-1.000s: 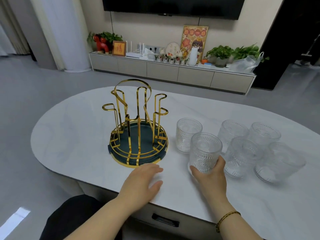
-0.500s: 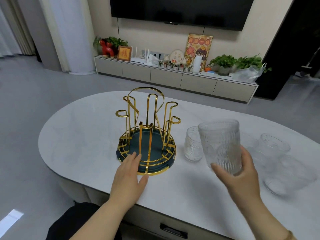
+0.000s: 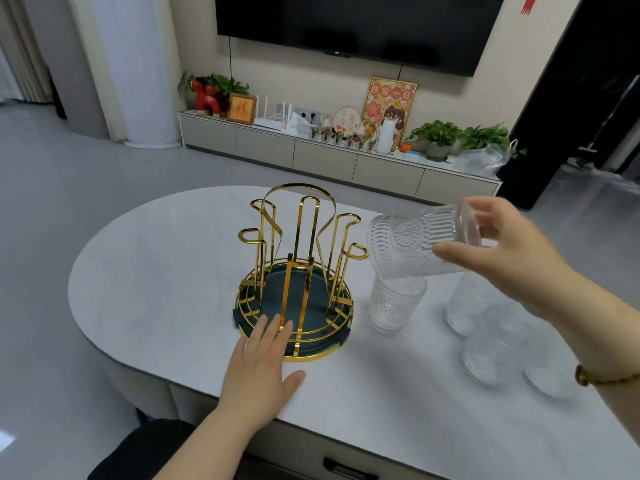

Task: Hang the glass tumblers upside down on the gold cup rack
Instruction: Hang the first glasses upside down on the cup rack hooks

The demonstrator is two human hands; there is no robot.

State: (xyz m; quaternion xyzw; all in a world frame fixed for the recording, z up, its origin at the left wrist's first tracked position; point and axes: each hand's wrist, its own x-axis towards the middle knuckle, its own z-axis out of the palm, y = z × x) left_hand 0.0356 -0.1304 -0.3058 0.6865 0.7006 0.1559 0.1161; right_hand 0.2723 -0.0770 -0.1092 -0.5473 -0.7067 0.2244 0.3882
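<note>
The gold cup rack (image 3: pixel 298 271), with a dark green round tray and several upright wire prongs, stands on the white oval table (image 3: pixel 156 282); no glass hangs on it. My left hand (image 3: pixel 265 368) lies flat on the table, fingertips on the rack's front rim. My right hand (image 3: pixel 502 244) holds an embossed glass tumbler (image 3: pixel 415 244) by its base, tipped on its side in the air, mouth toward the rack's right prong. One upright tumbler (image 3: pixel 393 306) stands just right of the rack. Several more tumblers (image 3: pixel 485 341) stand further right, partly hidden by my right forearm.
The table's front edge runs just before me, with a drawer handle (image 3: pixel 349 471) below it. Beyond the table lie grey floor, a low TV cabinet (image 3: pixel 329 157) with ornaments and plants, and a wall television (image 3: pixel 349 29).
My right hand has lifted the tumbler higher and tipped it from upright onto its side, mouth toward the rack. My left hand has slid forward onto the rack's front rim.
</note>
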